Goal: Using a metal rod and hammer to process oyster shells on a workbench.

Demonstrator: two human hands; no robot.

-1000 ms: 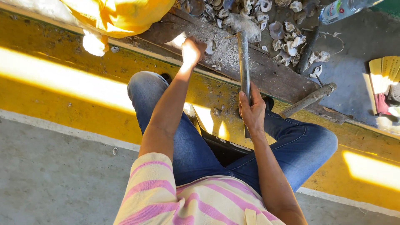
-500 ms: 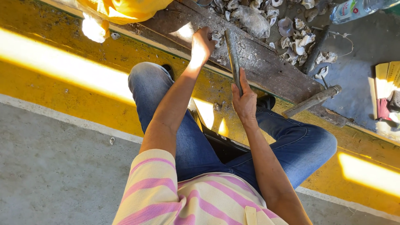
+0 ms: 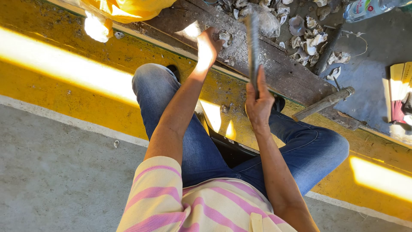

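Yellow-painted kerb and grey concrete lie under us; upper centre, our left hand (image 3: 209, 45) pins a shell (image 3: 225, 38) on one dark plank (image 3: 283, 71); our right hand (image 3: 259, 101) grips one metal rod (image 3: 252, 41); a glancing blow could catch those fingers; shells beyond are uncountable; one hammer (image 3: 324, 103) lies right.

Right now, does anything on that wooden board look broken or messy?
Yes. Broken shell pieces and grey grit lie scattered over the dark wooden plank and spill onto the floor beside it. The right hand grips a metal rod above them; the left hand rests on the plank.
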